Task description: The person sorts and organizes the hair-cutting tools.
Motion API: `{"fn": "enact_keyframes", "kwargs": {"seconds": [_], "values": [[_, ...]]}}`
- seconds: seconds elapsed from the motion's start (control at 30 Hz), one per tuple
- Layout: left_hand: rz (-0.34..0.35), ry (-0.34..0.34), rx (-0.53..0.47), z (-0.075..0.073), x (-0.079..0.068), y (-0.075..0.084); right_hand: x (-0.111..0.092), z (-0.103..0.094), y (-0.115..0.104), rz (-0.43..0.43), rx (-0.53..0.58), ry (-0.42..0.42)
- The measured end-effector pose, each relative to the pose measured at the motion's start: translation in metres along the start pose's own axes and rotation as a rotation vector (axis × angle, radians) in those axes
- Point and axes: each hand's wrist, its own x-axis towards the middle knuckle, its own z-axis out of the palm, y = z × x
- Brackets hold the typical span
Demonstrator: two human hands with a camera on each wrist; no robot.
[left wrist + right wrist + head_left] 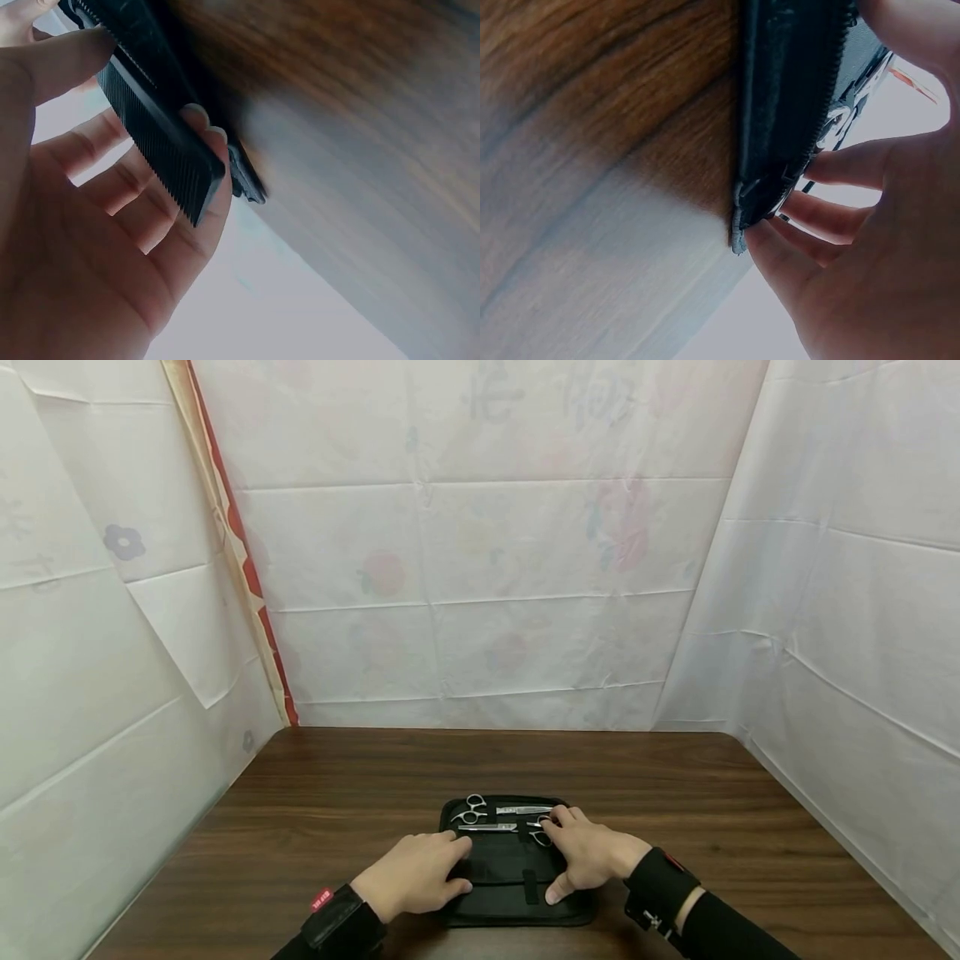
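Observation:
A black zip case [491,906] lies unfolded on the table. Two pairs of silver scissors are strapped in its far half: one pair [517,810] has its finger rings at the left, the other pair [487,827] has them at the right. My left hand [420,872] is at the case's left side. In the left wrist view it holds a black comb [161,139] between thumb and fingers; the comb does not stand out in the head view. My right hand [596,852] rests on the case's right side, fingers spread, fingertips by the scissor rings and thumb nearer the front.
The brown wooden table [337,785] extends around the case on all sides. White sheets [465,652] hang behind the table and along both sides, with a red and cream strip [247,568] at the back left corner.

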Motion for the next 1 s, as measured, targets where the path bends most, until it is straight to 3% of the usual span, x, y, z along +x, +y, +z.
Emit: {"fn": "enact_keyframes", "kwargs": {"seconds": [0.37, 0.63, 1.0], "values": [[-0.031, -0.021, 0.016, -0.007, -0.011, -0.008, 0.0, 0.0, -0.001, -0.005, -0.005, -0.003], [0.033, 0.056, 0.112, -0.007, -0.015, -0.001, 0.0, 0.001, 0.0, -0.013, -0.008, 0.003], [0.077, 0.091, 0.144, -0.003, -0.012, -0.002, 0.0, 0.001, 0.0, -0.016, -0.007, 0.001]]}}
